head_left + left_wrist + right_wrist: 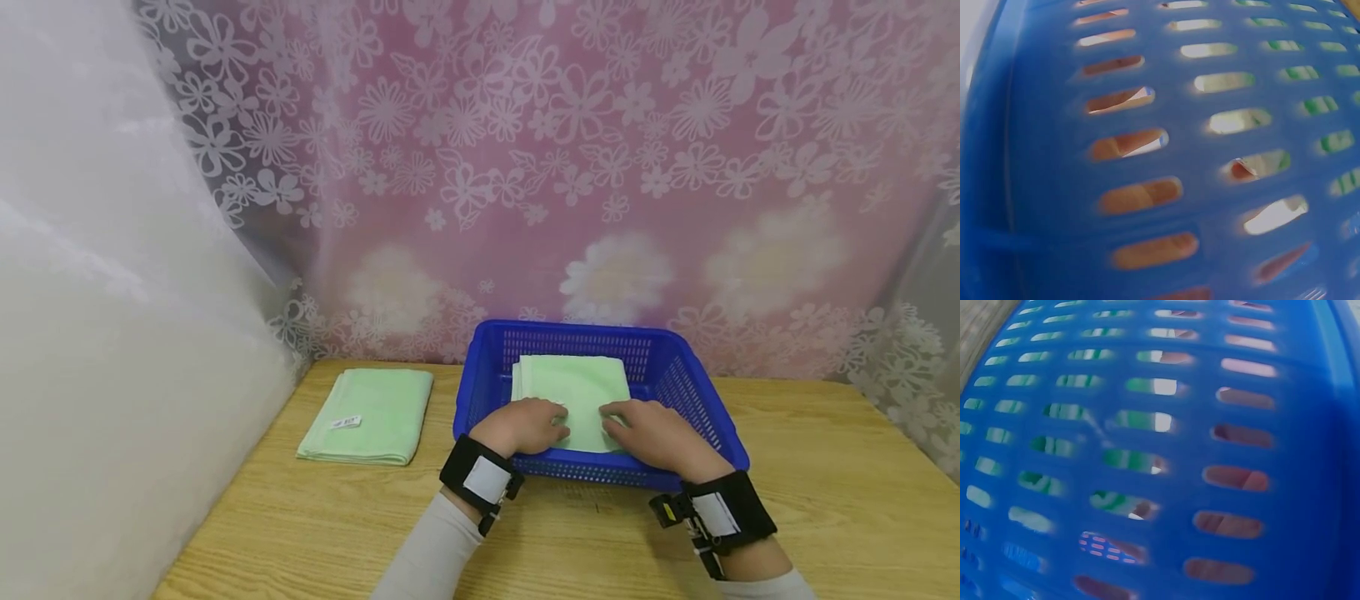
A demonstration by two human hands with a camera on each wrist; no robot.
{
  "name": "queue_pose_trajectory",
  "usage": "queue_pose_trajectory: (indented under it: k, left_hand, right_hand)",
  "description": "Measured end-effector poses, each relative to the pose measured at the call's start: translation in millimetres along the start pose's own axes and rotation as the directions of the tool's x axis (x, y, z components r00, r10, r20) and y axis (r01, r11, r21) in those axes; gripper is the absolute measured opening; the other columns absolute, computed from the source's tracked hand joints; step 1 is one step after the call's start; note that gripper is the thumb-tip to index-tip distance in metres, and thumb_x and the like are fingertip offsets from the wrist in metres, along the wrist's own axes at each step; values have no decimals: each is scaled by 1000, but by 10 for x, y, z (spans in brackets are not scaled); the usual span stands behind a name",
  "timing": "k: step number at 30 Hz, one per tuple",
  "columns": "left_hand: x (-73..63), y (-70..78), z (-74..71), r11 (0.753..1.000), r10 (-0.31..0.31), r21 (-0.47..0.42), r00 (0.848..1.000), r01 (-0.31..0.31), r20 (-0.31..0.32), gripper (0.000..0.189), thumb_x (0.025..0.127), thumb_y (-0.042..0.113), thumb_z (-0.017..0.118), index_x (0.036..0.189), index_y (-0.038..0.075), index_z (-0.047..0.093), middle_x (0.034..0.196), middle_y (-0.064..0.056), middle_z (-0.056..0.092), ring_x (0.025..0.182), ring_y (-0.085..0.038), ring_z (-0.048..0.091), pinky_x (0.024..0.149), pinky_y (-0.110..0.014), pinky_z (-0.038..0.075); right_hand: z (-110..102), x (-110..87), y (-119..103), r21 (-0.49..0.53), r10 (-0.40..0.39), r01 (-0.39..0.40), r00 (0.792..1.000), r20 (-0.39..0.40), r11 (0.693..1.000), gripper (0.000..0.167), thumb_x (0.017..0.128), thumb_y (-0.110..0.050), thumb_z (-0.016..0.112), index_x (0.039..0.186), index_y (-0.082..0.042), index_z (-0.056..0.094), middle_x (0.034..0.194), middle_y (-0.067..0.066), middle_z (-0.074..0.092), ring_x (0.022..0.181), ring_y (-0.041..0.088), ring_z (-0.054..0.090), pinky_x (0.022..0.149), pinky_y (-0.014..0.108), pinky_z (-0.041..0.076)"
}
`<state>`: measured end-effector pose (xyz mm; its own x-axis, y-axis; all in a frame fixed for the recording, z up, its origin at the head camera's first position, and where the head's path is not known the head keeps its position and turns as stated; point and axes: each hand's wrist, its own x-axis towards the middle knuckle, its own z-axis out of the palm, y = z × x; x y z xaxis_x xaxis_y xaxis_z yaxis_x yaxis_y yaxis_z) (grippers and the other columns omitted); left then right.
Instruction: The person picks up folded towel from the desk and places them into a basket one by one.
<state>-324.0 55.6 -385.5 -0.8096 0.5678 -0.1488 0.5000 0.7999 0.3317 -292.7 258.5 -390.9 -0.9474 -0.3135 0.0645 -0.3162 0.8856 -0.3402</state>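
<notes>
A blue slotted basket [592, 473] stands on the table in the head view, with a folded light green towel [573, 379] lying inside it. My left hand [528, 423] reaches over the near rim and rests at the towel's near left part, fingers loosely bent. My right hand [652, 429] mirrors it at the near right part, its fingertips on the towel. Both wrist views are filled by the basket's wall [1054, 187]; skin and green cloth show only in pieces through the slots of the wall [1304, 487].
Left of the basket, a second folded light green towel [382, 412] with a small white label lies on the wooden table [315, 533]. A pink flowered curtain [525, 167] hangs behind the table, and a pale sheet [112, 333] hangs along its left side.
</notes>
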Motion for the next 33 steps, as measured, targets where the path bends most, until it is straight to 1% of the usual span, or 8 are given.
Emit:
queue_pose_trajectory:
  k: [9,13,16,20,22,26,29,33]
  left_hand:
    - [-67,-1,-54,1000,19,-22,1000,-19,3,45,105,29,51,147,13,52,146,-2,55,137,-20,49,111,-36,39]
    - [-84,14,-68,999,27,-17,1000,-27,6,47,105,32,51,149,16,49,148,-5,52,141,-24,43,113,-40,37]
    - [-97,34,-80,1000,-12,-16,1000,12,-9,53,104,38,53,153,23,43,160,-11,35,150,-32,25,118,-51,27]
    - [-117,54,-103,996,-83,-33,995,82,-50,67,99,49,56,158,32,29,168,-13,-2,153,-37,-5,118,-64,7]
    - [-127,62,-127,995,-95,-34,992,93,-83,74,97,54,58,160,34,24,167,-11,-12,152,-36,-12,117,-66,-1]
    - [-155,70,-173,996,-91,-20,986,89,-139,82,94,57,59,161,34,17,167,-10,-15,151,-36,-16,116,-66,-5]
    - [-187,50,-206,996,-85,-12,983,84,-163,85,94,58,59,161,34,12,167,-11,-13,152,-36,-15,117,-65,-4]
    - [-282,-14,-317,997,-79,-30,975,75,-209,86,95,58,58,161,33,9,167,-12,-14,152,-38,-14,117,-65,-4]
  right_hand:
    - [-45,-25,-23,33,-17,17,1000,11,999,43,101,-25,58,136,1,60,129,25,63,117,44,61,92,59,49]
    - [-70,-59,-29,47,-43,44,999,-23,998,52,100,-30,60,140,3,55,135,28,58,122,47,56,94,62,46]
    - [-83,-75,-38,42,-47,50,997,-65,998,66,98,-40,63,146,2,47,145,35,44,131,58,41,99,71,36]
    - [-113,-69,-41,41,28,-25,997,-69,999,92,93,-58,61,157,-2,25,155,42,13,135,71,8,91,88,15]
    - [-137,-60,-40,48,70,-67,996,-63,997,100,92,-63,59,160,-5,16,157,41,2,134,73,-3,86,91,9]
    - [-182,-55,-50,46,96,-93,993,-67,995,102,92,-64,57,161,-6,9,158,39,-2,136,71,-6,87,90,6]
    - [-199,-67,-66,43,101,-98,993,-67,994,100,94,-63,56,161,-6,9,158,39,-1,135,71,-5,89,89,6]
    - [-218,-74,-103,56,102,-98,992,-76,994,97,95,-64,52,161,-7,10,159,38,-1,136,70,-4,92,88,6]
